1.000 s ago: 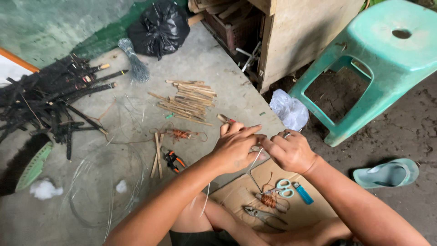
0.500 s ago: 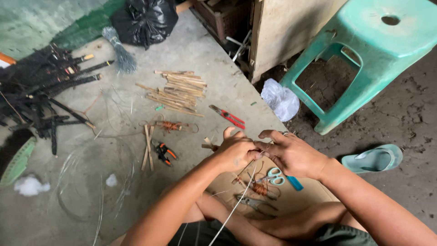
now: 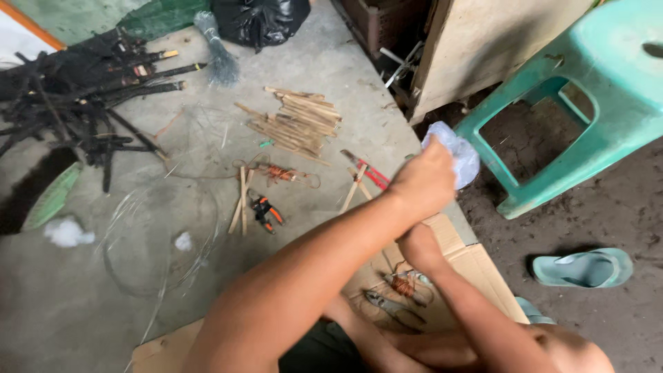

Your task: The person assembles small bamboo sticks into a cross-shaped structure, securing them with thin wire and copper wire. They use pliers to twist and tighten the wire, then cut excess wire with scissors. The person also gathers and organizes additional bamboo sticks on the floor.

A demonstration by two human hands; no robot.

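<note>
You have a single view, from the camera on your head, so no second view shares any part of the scene. It looks steeply down and forward over your own arms onto the concrete floor point(image 3: 83, 304), close enough that your left forearm point(image 3: 311, 269) fills the lower middle. The far edge of the picture reaches the wooden cabinet point(image 3: 483, 48); the right edge cuts the green plastic stool point(image 3: 608, 103); the bottom edge ends at your knees.

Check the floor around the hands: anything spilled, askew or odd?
Nothing spilled. Sticks lie loosely heaped, two pliers and lie apart on the concrete, and thin wire loops loosely. One sandal lies alone by the stool.
</note>
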